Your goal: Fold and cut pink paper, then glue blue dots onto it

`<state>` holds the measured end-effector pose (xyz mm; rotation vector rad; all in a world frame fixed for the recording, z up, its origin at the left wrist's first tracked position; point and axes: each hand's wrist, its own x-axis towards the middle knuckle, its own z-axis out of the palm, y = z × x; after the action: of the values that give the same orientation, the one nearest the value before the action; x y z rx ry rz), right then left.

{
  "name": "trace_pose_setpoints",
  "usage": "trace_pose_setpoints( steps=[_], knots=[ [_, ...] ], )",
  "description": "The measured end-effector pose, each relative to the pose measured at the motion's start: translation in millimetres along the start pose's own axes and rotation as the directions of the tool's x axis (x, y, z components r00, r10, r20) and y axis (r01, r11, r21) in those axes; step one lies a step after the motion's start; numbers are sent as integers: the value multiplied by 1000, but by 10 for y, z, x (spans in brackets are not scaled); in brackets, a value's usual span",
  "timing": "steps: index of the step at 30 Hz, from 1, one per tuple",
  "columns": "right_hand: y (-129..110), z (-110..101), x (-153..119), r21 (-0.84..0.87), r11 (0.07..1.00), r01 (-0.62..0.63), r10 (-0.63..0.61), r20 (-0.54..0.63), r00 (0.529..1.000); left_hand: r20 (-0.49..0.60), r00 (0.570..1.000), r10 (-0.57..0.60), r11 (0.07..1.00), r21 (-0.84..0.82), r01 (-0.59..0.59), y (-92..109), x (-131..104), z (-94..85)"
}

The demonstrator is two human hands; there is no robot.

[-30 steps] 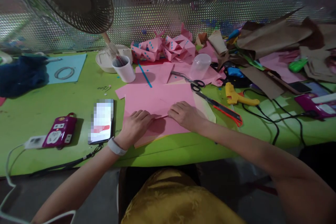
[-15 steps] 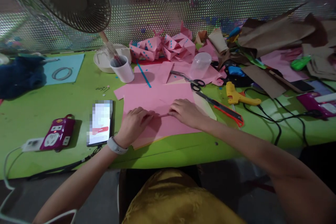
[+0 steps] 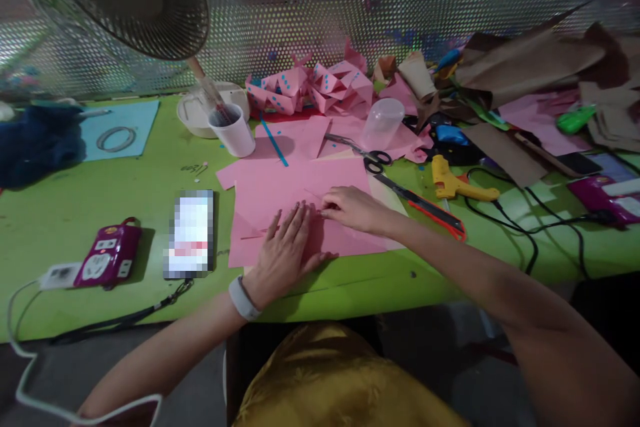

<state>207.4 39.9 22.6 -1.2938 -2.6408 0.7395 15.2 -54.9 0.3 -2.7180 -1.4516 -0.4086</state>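
Observation:
A pink paper sheet (image 3: 345, 173) lies on the green table, on top of a cream sheet that shows at its right edge. My left hand (image 3: 287, 243) rests flat on the pink sheet with fingers spread. From under its fingers a narrow pink paper strip (image 3: 253, 236) runs out to the left; the hand hides its middle. On the other side, my right hand (image 3: 347, 207) is closed in a pinch, its fingertips at what looks like the right end of that strip. The exact grip is partly hidden by the fingers.
Right of the sheet lie scissors (image 3: 376, 161), an orange cutter knife (image 3: 425, 207) and a yellow glue gun (image 3: 460, 183) with cables. A phone (image 3: 191, 233) and a purple power socket (image 3: 113, 253) lie left. Behind stand a white cup (image 3: 235, 130) and folded pink paper shapes (image 3: 340, 83).
My left hand has gone from pinching the strip's left part to lying flat over it, slightly right and nearer me. My right hand has stayed nearly in place.

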Motion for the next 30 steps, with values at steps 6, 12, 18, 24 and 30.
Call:
trace_pose_setpoints(
  steps=[6,12,18,24,30],
  knots=[
    [65,18,23,23,1000,3,-4,11,1000,26,999,20,999,-36,-19,-80,-11,115],
    [184,1,-14,18,1000,-3,3,9,1000,30,999,17,998,-61,-15,-117,-1,129],
    [302,-77,-132,-19,998,-52,53,13,999,14,999,45,998,-39,-44,-115,-9,154],
    [409,-257,-316,-72,991,-111,115,59,992,4,1000,31,999,-44,-30,-97,2,149],
    [98,-131,-438,-179,972,-151,92,-298,950,1,999,38,998,-49,-38,-103,-9,161]
  ],
)
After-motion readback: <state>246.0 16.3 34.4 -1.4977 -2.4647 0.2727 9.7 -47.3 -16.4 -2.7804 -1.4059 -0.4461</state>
